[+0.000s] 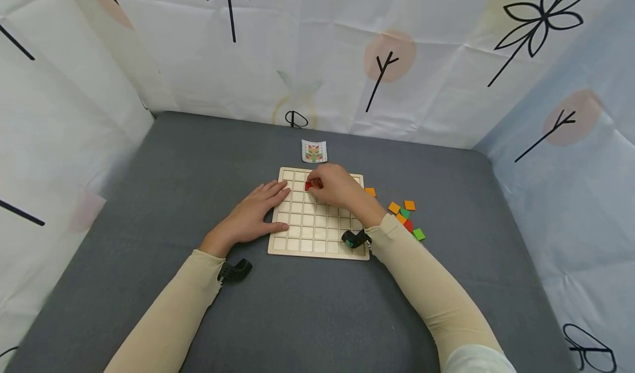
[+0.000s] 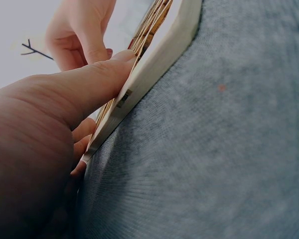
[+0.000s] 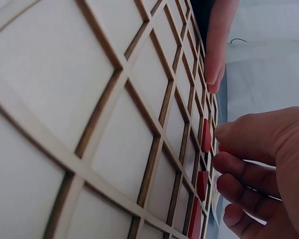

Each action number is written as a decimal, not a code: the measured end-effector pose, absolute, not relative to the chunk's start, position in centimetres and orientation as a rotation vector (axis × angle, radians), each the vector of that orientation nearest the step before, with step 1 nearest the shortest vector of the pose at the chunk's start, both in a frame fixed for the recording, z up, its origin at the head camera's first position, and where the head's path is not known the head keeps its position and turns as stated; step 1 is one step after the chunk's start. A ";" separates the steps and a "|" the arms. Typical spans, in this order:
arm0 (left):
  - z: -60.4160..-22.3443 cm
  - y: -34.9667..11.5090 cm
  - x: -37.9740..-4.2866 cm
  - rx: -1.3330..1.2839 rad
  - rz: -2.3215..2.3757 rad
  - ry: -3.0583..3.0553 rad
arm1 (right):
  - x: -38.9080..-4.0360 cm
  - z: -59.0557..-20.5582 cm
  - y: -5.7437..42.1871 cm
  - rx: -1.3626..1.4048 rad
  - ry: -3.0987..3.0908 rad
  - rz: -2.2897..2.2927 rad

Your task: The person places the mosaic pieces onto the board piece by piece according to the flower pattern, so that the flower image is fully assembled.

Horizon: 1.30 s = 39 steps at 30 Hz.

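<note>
A pale wooden grid board [image 1: 307, 233] lies on the table. My left hand [image 1: 255, 210] rests on its left edge, fingers extended and thumb spread lower down; the thumb [image 2: 97, 87] lies over the rim in the left wrist view. My right hand [image 1: 337, 185] is over the upper part of the board, its thumb and fingertips pinching at a small red square tile [image 1: 308, 186]. In the right wrist view a red tile [image 3: 206, 135] sits in the grid beside the thumb, and another red tile [image 3: 203, 185] shows farther along. The right hand hides several cells.
Right of the board lie loose tiles: orange [image 1: 409, 205], red [image 1: 409, 225], light green [image 1: 419, 234] and dark green [image 1: 404, 213]. A small printed pattern card [image 1: 314, 151] is behind the board. Patterned white cloth [image 1: 436, 97] surrounds the grey table [image 1: 297, 318].
</note>
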<state>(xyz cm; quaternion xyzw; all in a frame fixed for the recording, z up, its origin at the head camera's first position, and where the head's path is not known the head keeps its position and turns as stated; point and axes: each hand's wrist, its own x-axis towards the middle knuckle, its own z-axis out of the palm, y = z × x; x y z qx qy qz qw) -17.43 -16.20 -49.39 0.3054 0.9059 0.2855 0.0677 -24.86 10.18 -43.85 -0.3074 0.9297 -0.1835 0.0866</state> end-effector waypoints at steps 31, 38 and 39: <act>-49.7 -16.2 -17.4 0.916 0.852 2.735 | -22.4 -40.3 19.3 -0.794 2.882 -0.724; -49.8 -16.1 -17.5 0.905 0.842 2.737 | -22.6 -40.1 21.4 -0.763 2.892 -0.705; -49.8 -16.1 -17.5 0.902 0.838 2.739 | -22.6 -40.1 21.6 -0.759 2.892 -0.712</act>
